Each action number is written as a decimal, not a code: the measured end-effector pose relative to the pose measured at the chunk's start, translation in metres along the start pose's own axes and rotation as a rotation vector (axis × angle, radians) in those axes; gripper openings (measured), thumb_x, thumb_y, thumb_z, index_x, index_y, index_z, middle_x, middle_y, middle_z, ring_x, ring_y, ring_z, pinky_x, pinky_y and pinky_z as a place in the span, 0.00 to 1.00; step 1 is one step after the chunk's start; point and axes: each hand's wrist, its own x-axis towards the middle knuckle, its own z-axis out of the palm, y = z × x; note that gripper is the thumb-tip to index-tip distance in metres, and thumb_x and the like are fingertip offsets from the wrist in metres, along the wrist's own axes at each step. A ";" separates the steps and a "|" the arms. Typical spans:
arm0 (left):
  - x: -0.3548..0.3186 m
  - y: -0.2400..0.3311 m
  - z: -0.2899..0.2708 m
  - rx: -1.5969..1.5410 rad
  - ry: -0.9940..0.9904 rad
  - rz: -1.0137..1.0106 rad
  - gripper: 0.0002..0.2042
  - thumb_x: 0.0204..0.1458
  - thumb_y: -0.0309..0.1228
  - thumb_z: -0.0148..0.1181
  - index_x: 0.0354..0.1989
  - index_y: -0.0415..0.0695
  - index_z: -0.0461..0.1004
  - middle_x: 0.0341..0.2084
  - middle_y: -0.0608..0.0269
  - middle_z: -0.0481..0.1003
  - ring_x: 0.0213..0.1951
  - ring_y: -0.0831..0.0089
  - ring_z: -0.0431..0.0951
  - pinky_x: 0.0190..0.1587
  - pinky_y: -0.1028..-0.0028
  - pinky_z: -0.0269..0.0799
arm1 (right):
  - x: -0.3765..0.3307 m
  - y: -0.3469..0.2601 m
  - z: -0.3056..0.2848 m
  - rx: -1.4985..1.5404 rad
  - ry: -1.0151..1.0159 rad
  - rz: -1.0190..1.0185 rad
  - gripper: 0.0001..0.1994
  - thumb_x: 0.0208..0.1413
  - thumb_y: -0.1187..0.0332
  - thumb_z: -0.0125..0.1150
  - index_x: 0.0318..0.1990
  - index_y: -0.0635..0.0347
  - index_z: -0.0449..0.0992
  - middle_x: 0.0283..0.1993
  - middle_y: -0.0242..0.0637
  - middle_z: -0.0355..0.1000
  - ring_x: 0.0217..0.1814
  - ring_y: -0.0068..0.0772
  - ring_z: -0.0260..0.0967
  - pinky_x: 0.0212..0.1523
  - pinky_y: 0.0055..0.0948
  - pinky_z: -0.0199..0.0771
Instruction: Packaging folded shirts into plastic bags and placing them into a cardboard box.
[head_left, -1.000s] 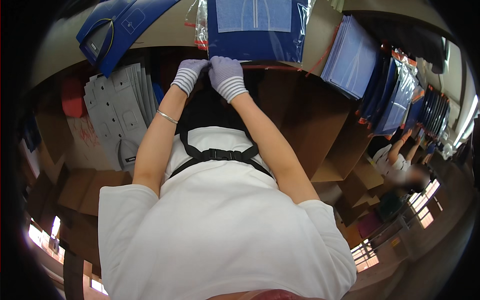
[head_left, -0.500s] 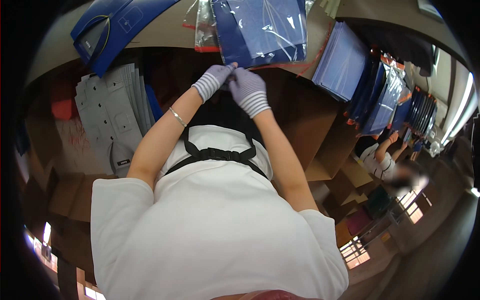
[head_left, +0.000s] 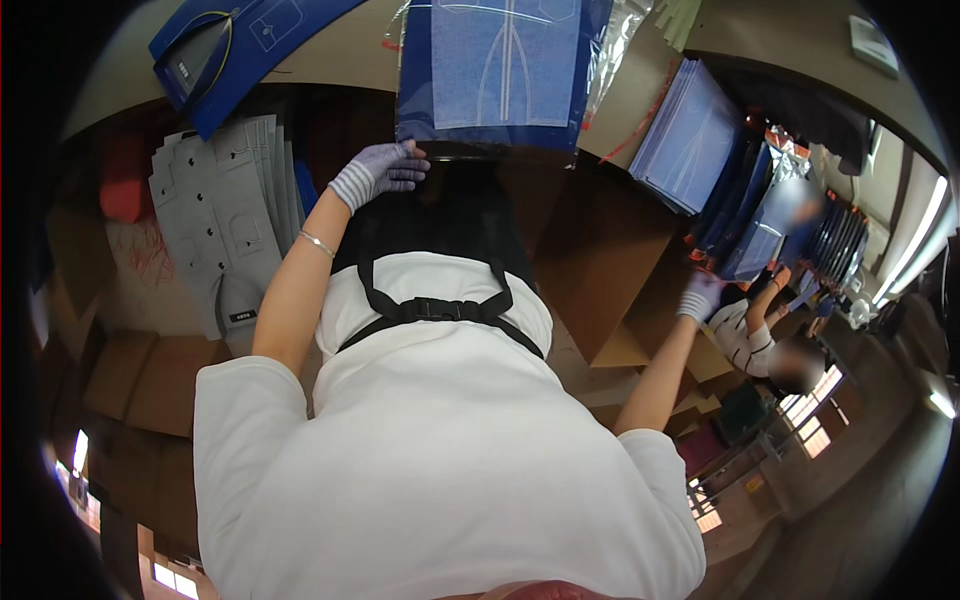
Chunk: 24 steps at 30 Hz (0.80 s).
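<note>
On the work table in front of me lies a flat dark blue piece with a paler, denim-look panel (head_left: 505, 75); clear plastic sticks out at its right side. My left hand (head_left: 382, 172), in a striped grey-and-white glove with bare fingertips, is at this piece's near left corner. Its fingers are stretched toward the right, and I see nothing held in them. Far out to the right is my right hand (head_left: 700, 296), gloved the same way. It is just below blue bagged packages (head_left: 755, 225) with red edges; its fingers are too small and blurred to tell their grip.
Grey jacket-shaped sheets (head_left: 215, 220) stand in a stack at the left, below a blue piece (head_left: 235, 50). Pale blue sheets (head_left: 685, 135) are stacked at the table's right. Brown cardboard boxes (head_left: 600, 270) stand beneath the table. Another person (head_left: 750, 335) works further right.
My hands were together at the near edge of the bagged blue piece. Now they are apart: the right has swung far right, the left slightly left. The pale panel now lies flatter, with less glare.
</note>
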 end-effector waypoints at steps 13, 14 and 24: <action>-0.006 0.057 0.033 -0.790 -0.097 0.622 0.29 0.58 0.48 0.23 0.55 0.33 0.53 0.57 0.41 0.54 0.59 0.47 0.54 0.60 0.49 0.50 | -0.134 -0.367 0.082 1.072 -1.384 0.203 0.08 0.51 0.77 0.43 0.29 0.65 0.71 0.26 0.45 0.73 0.23 0.39 0.74 0.18 0.25 0.69; -0.010 0.063 0.032 -0.760 -0.006 0.676 0.30 0.58 0.49 0.22 0.56 0.34 0.52 0.57 0.41 0.54 0.59 0.47 0.54 0.59 0.49 0.51 | -0.116 -0.352 0.085 1.189 -1.422 0.324 0.08 0.52 0.77 0.42 0.29 0.66 0.70 0.28 0.50 0.73 0.24 0.42 0.74 0.16 0.25 0.67; 0.006 0.083 0.014 -0.506 -0.022 0.620 0.25 0.58 0.42 0.27 0.57 0.35 0.50 0.60 0.44 0.49 0.61 0.51 0.51 0.61 0.53 0.50 | -0.025 -0.374 0.102 0.804 -0.373 -0.305 0.19 0.48 0.57 0.55 0.39 0.66 0.71 0.31 0.44 0.72 0.33 0.42 0.70 0.37 0.37 0.70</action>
